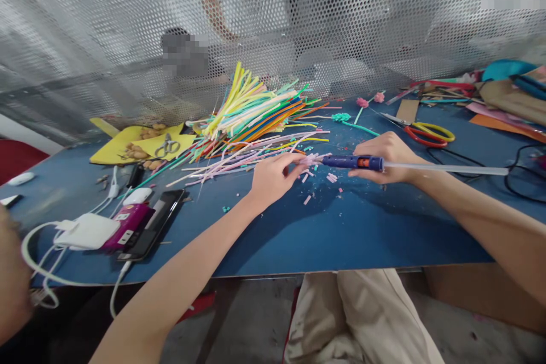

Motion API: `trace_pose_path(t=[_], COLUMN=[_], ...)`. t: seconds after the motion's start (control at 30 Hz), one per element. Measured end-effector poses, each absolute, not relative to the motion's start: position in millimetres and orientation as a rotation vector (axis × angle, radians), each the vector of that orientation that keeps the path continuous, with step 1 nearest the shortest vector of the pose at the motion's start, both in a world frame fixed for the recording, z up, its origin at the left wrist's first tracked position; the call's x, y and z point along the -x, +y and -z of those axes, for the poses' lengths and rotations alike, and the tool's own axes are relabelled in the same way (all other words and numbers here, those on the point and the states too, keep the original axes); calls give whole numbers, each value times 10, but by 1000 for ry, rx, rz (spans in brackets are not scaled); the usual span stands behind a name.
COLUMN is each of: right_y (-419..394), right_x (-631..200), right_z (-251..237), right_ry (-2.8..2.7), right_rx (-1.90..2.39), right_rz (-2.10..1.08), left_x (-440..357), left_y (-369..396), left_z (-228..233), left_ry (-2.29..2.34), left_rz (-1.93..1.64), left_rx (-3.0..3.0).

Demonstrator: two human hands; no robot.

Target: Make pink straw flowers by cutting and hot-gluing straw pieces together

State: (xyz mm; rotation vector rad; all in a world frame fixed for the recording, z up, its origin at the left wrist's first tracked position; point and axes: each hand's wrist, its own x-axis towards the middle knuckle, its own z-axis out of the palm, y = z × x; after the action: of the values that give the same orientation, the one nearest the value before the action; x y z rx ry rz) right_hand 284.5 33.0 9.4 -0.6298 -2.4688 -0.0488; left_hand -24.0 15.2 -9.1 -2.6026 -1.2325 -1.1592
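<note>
My left hand (275,179) pinches a small lilac bundle of pipe cleaner pieces (310,159) just above the table. My right hand (386,154) is wrapped round a dark blue glue gun (347,162), its nozzle pointing left at the lilac bundle. Whether the nozzle touches the bundle I cannot tell. A long translucent glue stick (447,169) sticks out of the gun's back, passing over my right wrist. Short cut lilac bits (331,178) lie below the hands. Behind my left hand are loose lilac pipe cleaners (230,165).
A large heap of coloured pipe cleaners (256,116) lies at the back. Scissors (430,132) and a black cable (518,173) are right. A phone (157,222), purple power strip (128,227) and white charger (91,231) sit left. Metal mesh (273,17) stands behind; another person's arm (12,273) shows at left.
</note>
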Motion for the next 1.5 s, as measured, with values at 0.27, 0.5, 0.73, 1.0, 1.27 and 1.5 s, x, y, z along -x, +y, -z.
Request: trace_pose_path(t=[0.27, 0.5, 0.73, 1.0, 1.27, 1.5], right_y=[330, 634, 858, 518, 410, 282], right_x=[-2816, -3066, -3451, -2748, -2460, -2331], right_z=[-56, 54, 218, 40, 353, 285], right_ry=[-2391, -2220, -2107, -2592, -2663, -2684], right_rx=[998, 1606, 1799, 745, 677, 468], right_rz=[241, 429, 413, -83, -253, -137], left_x=[271, 373, 345, 331, 305, 299], left_y=[202, 300, 269, 250, 216, 199], left_z=[116, 130, 131, 116, 93, 72], left_ry=[-1384, -1521, -1517, -1470, -1426, -1393], left_rz=[1127, 1132, 1115, 1174, 1205, 1224], left_rx=[2520, 2457, 2515, 2514, 2518, 2516])
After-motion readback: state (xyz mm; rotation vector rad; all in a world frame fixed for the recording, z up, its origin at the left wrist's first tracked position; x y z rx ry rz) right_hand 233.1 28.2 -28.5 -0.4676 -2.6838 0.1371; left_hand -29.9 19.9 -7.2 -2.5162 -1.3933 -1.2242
